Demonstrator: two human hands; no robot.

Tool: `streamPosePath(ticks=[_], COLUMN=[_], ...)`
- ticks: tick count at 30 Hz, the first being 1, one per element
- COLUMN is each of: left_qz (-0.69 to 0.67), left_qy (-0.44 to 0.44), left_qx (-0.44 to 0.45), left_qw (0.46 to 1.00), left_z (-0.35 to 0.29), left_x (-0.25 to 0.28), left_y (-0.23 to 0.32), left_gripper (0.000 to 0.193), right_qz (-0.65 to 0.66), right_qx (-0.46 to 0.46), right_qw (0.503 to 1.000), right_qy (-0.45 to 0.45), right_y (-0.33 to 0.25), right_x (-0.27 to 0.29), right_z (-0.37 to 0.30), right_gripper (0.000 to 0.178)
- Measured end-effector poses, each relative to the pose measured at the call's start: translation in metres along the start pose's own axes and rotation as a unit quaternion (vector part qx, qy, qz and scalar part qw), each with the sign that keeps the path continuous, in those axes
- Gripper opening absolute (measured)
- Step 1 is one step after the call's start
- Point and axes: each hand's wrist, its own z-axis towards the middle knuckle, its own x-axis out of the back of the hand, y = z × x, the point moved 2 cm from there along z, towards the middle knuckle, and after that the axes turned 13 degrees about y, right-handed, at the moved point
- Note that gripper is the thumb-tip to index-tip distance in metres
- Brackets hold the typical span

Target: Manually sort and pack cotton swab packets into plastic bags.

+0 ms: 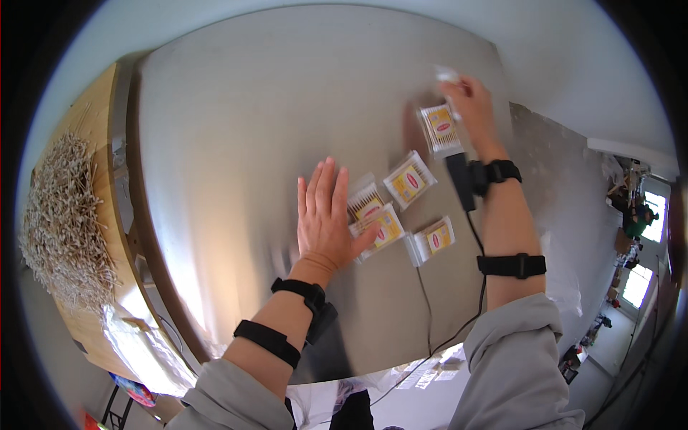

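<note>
My left hand (322,215) lies flat on the metal tabletop (236,129), fingers stretched out. Its thumb rests on a clear packet of thin sticks with a yellow label (383,228), which overlaps another such packet (364,198). To the right lie a tilted packet (410,180) and a smaller-looking one (433,239). Up at the far right, my right hand (469,104) is closed on a crinkled clear plastic packet (447,74); blur and fingers hide its contents. Just below that hand lies one more labelled packet (438,130).
Left of the tabletop, a wooden board (107,186) carries a big heap of cotton swabs (68,222), with white plastic sheeting (147,351) at its near end. Black straps with devices circle both forearms. A dark cable (459,333) trails from the right wrist across the table's near edge.
</note>
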Motion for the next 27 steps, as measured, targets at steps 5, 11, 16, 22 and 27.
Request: streamPosePath(ticks=[5,11,16,22,27], left_qz=[0.014,0.023,0.028,-0.075,-0.131], left_qy=[-0.015,0.013,-0.017,0.045,0.078], left_qx=[-0.040,-0.121,-0.155,-0.039,-0.011], left_qw=[0.999,0.992,0.987,0.995,0.988], left_z=[0.016,0.030,0.011,-0.069,-0.053], left_x=[-0.003,0.001,0.012,0.022,0.032], left_y=[-0.002,-0.015,-0.032,-0.043,-0.045], left_gripper=[0.092,0.084,0.076,0.100,0.124], right_qz=[-0.041,-0.020,-0.034,0.040,-0.030], right_qx=[0.179,0.237,0.270,0.300,0.200], right_qw=[0.980,0.971,0.962,0.946,0.967], right_qy=[-0.073,-0.012,-0.025,-0.119,0.153], right_y=[-0.001,-0.041,-0.054,-0.070,-0.064], right_x=[-0.012,-0.030,-0.037,-0.032,0.006], right_z=[-0.058,-0.140,-0.157,-0.205,-0.161], right_gripper=[0.044,0.055,0.053,0.044,0.038])
